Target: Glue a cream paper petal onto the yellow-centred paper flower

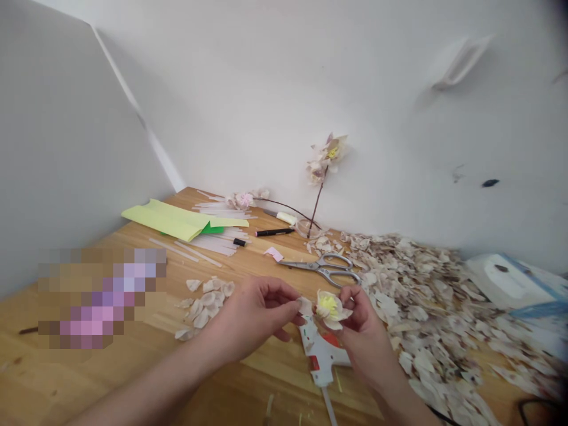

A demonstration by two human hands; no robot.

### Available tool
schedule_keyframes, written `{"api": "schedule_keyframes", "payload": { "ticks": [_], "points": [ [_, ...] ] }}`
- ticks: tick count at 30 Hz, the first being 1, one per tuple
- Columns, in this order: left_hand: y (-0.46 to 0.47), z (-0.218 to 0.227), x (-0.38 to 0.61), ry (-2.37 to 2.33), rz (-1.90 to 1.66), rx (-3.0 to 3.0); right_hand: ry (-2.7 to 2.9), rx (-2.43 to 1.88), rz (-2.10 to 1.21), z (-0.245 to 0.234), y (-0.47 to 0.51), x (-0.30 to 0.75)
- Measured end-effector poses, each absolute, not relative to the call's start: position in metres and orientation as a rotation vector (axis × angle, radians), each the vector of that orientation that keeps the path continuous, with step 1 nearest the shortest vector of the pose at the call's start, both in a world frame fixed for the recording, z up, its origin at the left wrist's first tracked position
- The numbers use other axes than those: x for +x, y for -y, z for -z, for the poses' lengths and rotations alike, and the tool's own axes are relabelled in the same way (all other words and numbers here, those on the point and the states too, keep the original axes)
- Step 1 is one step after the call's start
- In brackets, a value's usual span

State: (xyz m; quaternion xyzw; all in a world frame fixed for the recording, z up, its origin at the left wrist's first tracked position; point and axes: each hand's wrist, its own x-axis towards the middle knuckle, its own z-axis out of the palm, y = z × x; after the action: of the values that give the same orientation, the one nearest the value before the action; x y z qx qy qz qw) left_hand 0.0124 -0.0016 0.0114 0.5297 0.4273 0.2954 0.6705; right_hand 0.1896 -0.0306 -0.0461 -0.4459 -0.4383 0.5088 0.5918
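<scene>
Across the right half of the wooden counter (133, 248) lay the biggest thing in view, a wide heap of pale petal scraps (426, 296) running from the back edge toward the near right corner. It looked like plenty of stock was left. Toward the back left corner sat folded yellow-green paper (173, 219) beside a spread of clear glue sticks (217, 239). Against the back wall leaned a finished flower stem (326, 160), so by my reading at least one bloom was already done.

Under your hands lay a white glue gun (322, 355), and just behind them steel scissors (323, 266). A small sorted pile of petals (206, 302) waited left of your left hand (255, 313).

The flower head (331, 307) was held above the counter's near middle, in the grip of your right hand (361, 322), fingers closed round its base. It showed a yellow centre and only one loose ring of cream petals, so I judge it part built, with more layers to add. Your left hand's grip pinched a single petal (305, 305) at the flower's left side, touching or nearly so.
</scene>
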Motion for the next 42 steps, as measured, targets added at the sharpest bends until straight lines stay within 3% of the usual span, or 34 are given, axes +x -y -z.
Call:
{"api": "schedule_keyframes", "payload": {
  "ticks": [42],
  "points": [
    [0.002,-0.013,0.011,-0.888,-0.588,1.284,1.2,-1.169,-0.906,0.039,0.04,0.182]
  ]
}}
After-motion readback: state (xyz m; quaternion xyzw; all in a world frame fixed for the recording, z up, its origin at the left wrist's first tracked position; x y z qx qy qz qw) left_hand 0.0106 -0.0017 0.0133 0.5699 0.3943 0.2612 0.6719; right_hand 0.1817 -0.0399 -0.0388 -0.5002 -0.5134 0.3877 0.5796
